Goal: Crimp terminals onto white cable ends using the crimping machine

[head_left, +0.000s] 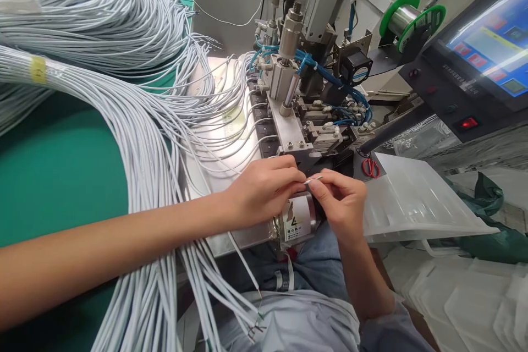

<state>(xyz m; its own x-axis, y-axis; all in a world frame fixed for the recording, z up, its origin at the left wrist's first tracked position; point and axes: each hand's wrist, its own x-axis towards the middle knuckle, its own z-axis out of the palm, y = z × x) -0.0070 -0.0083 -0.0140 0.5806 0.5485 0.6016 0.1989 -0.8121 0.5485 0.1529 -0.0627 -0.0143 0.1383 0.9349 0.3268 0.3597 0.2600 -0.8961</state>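
Observation:
Between my two hands runs the short end of a white cable (312, 180). The fingers of my left hand (268, 184) are pinched on it from the left. My right hand (340, 198) closes thumb and forefinger on its tip from the right. Both hands are just in front of a machine's metal clamp block (289, 126), above a metal cylinder with a printed label (297, 219). Several white cables lead into the black slotted holder (264, 121) beside the block. My left forearm lies across a thick bundle of white cables (148, 176).
More cable coils (103, 16) lie on the green table (61, 165) at left. Right of the machine are red scissors (370, 168), a translucent plastic tray (416, 198) and a control screen (495, 38). A green wire spool (412, 19) sits above. Loose cable ends (256, 324) hang over my lap.

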